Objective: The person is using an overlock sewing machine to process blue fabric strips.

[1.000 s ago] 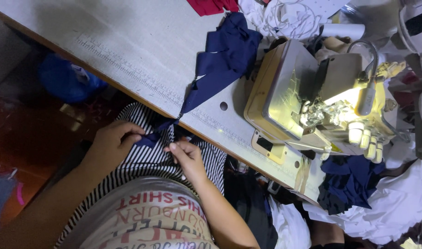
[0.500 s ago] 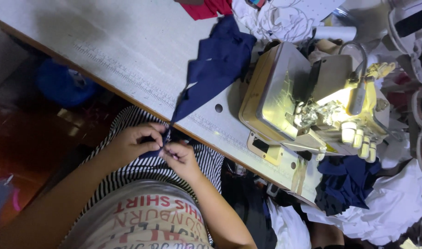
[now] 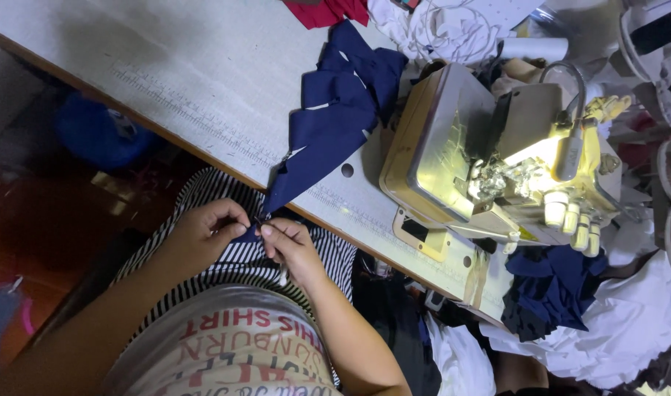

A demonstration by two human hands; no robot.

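Over my lap, my left hand (image 3: 202, 236) and my right hand (image 3: 291, 248) meet with fingertips pinched on the end of a navy blue fabric piece (image 3: 334, 123). The fabric runs from my fingers up over the table edge and lies in folds on the sewing table (image 3: 167, 66), beside a cream overlock sewing machine (image 3: 489, 161) with its lamp lit. What exactly sits between my fingertips is too small to tell apart from the cloth.
Red cloth (image 3: 328, 10) and white cloth (image 3: 438, 22) lie at the table's far side. A pile of navy pieces (image 3: 555, 290) and white fabric (image 3: 628, 330) sits right of the machine. A blue object (image 3: 101, 132) lies on the floor at the left.
My two hands have come closer together at the fabric's end. The view has shifted slightly; the fabric on the table stays put.
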